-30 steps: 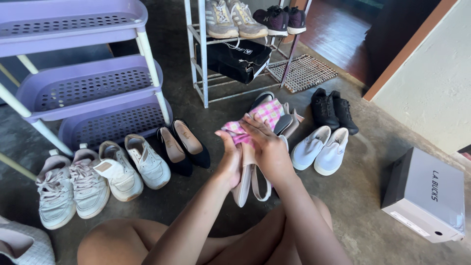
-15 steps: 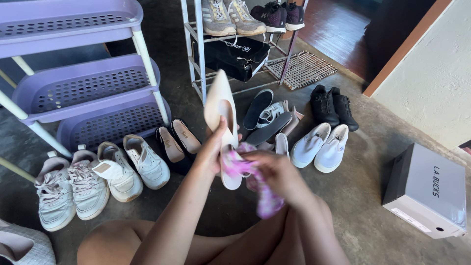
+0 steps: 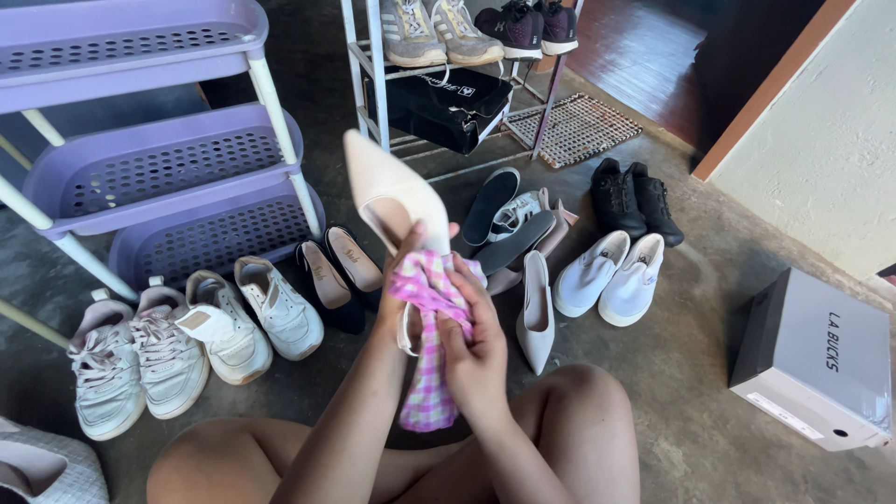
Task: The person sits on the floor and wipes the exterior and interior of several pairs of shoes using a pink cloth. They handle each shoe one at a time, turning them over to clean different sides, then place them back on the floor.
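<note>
left hand (image 3: 399, 297): grip closed on cream pointed shoe (image 3: 390, 194); toe up-left
right hand (image 3: 474, 347): grip presses pink checked cloth (image 3: 427, 322) against shoe's heel end

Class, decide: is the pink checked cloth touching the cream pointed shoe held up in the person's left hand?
Touching. The head view shows the pink checked cloth pressed by the right hand against the cream pointed shoe.

The left hand (image 3: 399, 297) holds a cream pointed shoe (image 3: 390, 199), toe aimed at 11 o'clock. The right hand (image 3: 476, 350) presses a pink checked cloth (image 3: 427, 359) against it. Its mate (image 3: 536, 313) lies at 3 o'clock.
</note>
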